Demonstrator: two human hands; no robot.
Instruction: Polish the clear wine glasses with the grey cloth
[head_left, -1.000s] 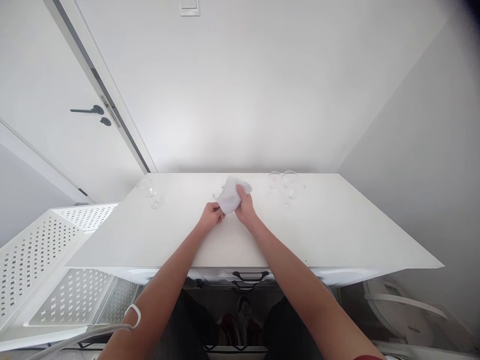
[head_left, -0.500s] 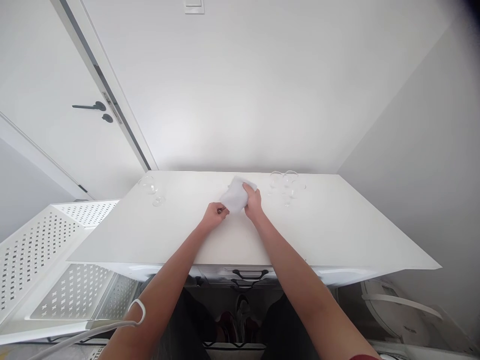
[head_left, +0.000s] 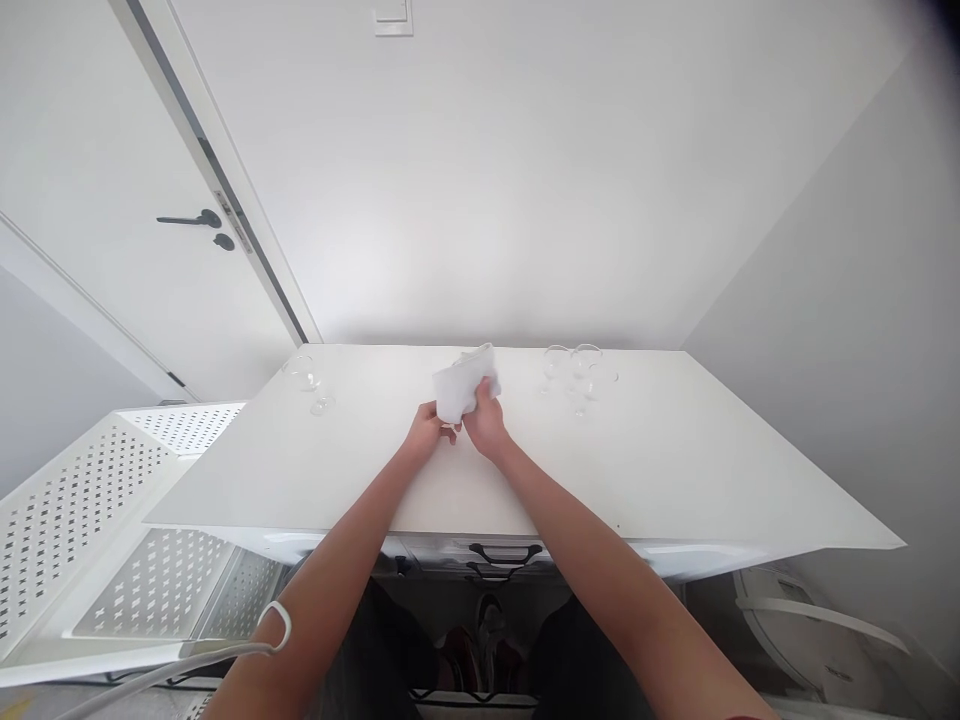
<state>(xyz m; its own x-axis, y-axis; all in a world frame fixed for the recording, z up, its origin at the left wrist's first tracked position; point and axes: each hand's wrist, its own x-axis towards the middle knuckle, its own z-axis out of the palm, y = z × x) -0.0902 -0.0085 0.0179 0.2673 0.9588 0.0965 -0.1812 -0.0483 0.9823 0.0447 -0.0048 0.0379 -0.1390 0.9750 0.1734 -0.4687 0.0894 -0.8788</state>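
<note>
My right hand (head_left: 486,422) is closed on a white cloth (head_left: 459,388), thumb on top, above the middle of the white cabinet top (head_left: 465,490). Close by on the left, my left hand (head_left: 430,430) has its fingers curled at the cloth's lower left edge. What it grips is mostly covered by the cloth, and I cannot make it out. Several clear stemmed glasses (head_left: 581,375) stand at the back, right of my hands. Another clear stemmed glass (head_left: 304,375) stands at the back left, its foot (head_left: 322,405) faintly visible.
Black drawer handles (head_left: 504,553) sit on the cabinet front. To the left are a white perforated rack (head_left: 82,530) and a door with a dark handle (head_left: 189,219). A white cable (head_left: 165,665) crosses by my left forearm. A rounded white object (head_left: 802,630) is at the lower right.
The cloth shifted slightly right, then back left, turning and changing its folds in my right hand. My left hand stays beside it. The glasses have not moved on the cabinet top.
</note>
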